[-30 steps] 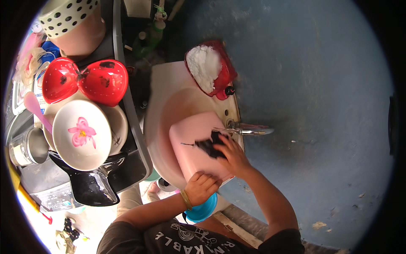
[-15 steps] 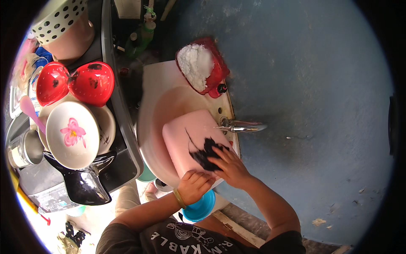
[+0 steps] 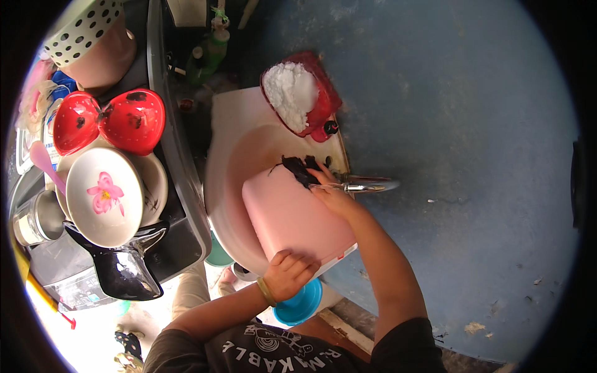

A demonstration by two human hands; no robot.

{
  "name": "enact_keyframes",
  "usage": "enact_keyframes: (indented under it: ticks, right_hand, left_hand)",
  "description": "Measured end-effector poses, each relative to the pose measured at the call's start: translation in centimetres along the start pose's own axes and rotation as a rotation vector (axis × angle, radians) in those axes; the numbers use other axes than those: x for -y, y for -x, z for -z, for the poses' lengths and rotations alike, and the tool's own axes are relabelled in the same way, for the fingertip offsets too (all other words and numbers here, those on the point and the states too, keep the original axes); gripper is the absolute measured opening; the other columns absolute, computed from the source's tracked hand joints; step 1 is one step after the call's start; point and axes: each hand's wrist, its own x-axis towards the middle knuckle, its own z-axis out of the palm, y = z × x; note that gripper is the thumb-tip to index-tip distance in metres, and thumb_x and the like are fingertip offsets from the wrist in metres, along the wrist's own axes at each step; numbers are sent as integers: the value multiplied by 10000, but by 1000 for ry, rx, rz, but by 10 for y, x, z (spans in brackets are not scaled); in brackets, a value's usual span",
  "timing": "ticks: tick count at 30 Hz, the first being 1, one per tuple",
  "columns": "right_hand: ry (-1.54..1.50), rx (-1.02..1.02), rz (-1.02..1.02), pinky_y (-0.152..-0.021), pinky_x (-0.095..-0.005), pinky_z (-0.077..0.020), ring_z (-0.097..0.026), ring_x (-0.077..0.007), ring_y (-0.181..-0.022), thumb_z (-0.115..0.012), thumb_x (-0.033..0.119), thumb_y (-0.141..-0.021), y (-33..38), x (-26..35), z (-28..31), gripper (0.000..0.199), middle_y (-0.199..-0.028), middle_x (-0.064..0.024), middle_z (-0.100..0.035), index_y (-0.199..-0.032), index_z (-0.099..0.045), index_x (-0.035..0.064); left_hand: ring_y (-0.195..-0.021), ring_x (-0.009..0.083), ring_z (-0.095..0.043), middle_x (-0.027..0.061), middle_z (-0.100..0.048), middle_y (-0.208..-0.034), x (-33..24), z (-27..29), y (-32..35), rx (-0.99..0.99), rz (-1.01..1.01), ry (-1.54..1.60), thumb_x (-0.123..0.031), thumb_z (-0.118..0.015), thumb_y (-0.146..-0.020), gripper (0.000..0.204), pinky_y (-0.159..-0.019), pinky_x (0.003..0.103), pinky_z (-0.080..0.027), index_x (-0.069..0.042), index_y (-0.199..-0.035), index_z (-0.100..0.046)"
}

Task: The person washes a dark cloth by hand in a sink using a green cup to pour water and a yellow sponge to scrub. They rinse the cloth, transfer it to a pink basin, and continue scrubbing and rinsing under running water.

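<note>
There is only one view, from a camera worn on the person's head. It looks steeply down, from close above, onto the white sink (image 3: 230, 161) and the blue wall behind it. The fisheye lens bends the edges into a dark round rim. Both forearms enter from the lower edge, and the dish rack (image 3: 180, 205) fills the left side.

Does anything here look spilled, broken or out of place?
Nothing stands out. The left hand grips the pink board over the sink while the right hand presses a dark scrubber on it.
</note>
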Motion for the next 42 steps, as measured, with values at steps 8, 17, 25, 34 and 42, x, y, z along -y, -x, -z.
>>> enact_keyframes:
  ticks: [8, 17, 25, 34, 42]
  right_hand:
    - [-419, -63, -265, -1091, -311, -306, -415, -188, -1311, -505, 181, -994, 83, 1, 16, 482, -1417, -98, -479, -1449, -394, 66]
    - [-107, -84, 17, -1092, -329, -324, -393, -275, -1354, -531, 132, -948, 90, 93, 11, 436, -1486, -135, -389, -1379, -481, 83]
    - [-44, -112, 66, -1096, -407, -334, -398, -336, -1342, -553, 153, -932, 108, 136, -5, 411, -1459, -179, -417, -1336, -525, 79]
    - [-248, -86, 73, -1114, -375, -307, -385, -311, -1356, -510, 138, -954, 65, 57, -12, 435, -1467, -160, -413, -1379, -467, 56]
    - [-122, -202, 41, -1070, -402, -366, -457, -389, -1277, -514, 194, -941, -37, 10, -9, 448, -1413, -221, -452, -1356, -470, 35]
  left_hand:
    - [-994, 219, -573, 49, -609, -1075, 3, 11, 13, -13, 53, -12, -109, -600, -704, 446, -895, 408, -430, -100, -1147, -653]
    - [-1049, 334, -534, 143, -537, -1190, 26, 64, 26, 27, 258, -100, -60, -691, -656, 564, -895, 439, -413, -64, -1203, -555]
    - [-930, 265, -589, 101, -585, -1087, 26, 58, -28, -115, 304, -129, -49, -649, -686, 508, -733, 357, -515, -70, -1189, -583]
    - [-836, 196, -610, 44, -582, -938, 42, 50, -30, -95, 261, -269, -21, -601, -713, 478, -595, 299, -540, -144, -1171, -659]
    - [-811, 205, -606, 51, -579, -922, 44, 44, -34, -131, 280, -211, 8, -595, -705, 477, -577, 306, -538, -131, -1156, -666]
